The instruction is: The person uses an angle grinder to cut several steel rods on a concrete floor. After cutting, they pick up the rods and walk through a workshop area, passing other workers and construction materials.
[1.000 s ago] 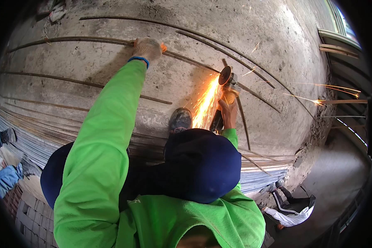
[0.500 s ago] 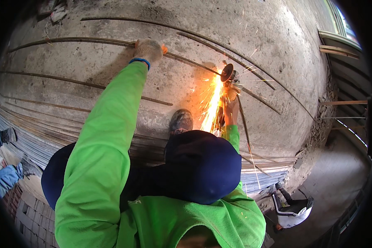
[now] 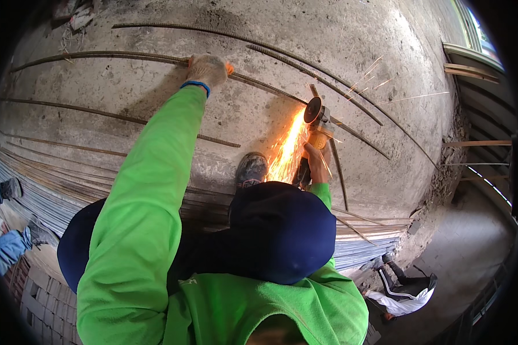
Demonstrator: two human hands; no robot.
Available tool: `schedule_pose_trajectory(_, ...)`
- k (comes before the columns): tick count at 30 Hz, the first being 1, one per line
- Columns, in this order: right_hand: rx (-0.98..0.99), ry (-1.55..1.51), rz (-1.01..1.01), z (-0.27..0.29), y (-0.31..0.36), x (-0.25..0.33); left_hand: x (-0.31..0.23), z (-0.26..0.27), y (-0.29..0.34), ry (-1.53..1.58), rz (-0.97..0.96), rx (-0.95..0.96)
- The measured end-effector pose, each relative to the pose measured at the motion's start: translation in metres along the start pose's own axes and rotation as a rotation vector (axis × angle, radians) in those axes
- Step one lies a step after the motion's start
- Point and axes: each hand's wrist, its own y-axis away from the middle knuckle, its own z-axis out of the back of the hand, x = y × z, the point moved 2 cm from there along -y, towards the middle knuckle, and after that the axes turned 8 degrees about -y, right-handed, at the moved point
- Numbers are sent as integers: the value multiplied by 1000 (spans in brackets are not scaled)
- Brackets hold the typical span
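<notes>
My left hand (image 3: 208, 70), in a grey work glove with orange fingertips, is closed round a length of ribbed rebar (image 3: 126, 56) just above the concrete. My right hand (image 3: 316, 163) grips a yellow and black angle grinder (image 3: 321, 135). The grinder's dark disc (image 3: 313, 110) touches the rebar near its right end. A bright stream of sparks (image 3: 289, 150) pours from the contact down toward my shoe (image 3: 251, 168). The right fingers are partly hidden by the grinder body.
More rebar (image 3: 282, 54) lies beyond my hands, and another bar (image 3: 86, 108) lies nearer on the left. A stack of long bars (image 3: 34, 172) runs behind my feet. One person (image 3: 402, 290) is bent over at lower right; another person's legs (image 3: 11, 247) show at left.
The grinder has tilted and shifted slightly, showing more of its yellow body. The spark stream is narrower. My left hand stays put. The person at lower right has moved.
</notes>
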Motion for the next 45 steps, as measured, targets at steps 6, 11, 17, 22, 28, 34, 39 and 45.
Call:
schedule_pose_trajectory(6,27,-36,-42,-9,-2,11,6,-2,-3,-74,66,181)
schedule_pose_trajectory(11,9,19,98,-3,0,22,1,1,-5,-68,46,217)
schedule_pose_trajectory(17,9,23,33,0,-8,4,3,3,5,65,-2,-16)
schedule_pose_trajectory(22,24,-11,66,-1,-10,-7,8,-8,1,78,64,-21)
schedule_pose_trajectory(28,-11,33,67,1,-11,-15,-3,7,2,42,57,111)
schedule_pose_trajectory(34,-9,-12,-72,-4,-3,6,3,-4,0,64,83,95)
schedule_pose_trajectory(39,23,54,-112,-7,0,22,3,-1,-1,50,90,131)
schedule_pose_trajectory(45,9,-44,-8,-5,-6,0,4,-1,-2,49,97,185)
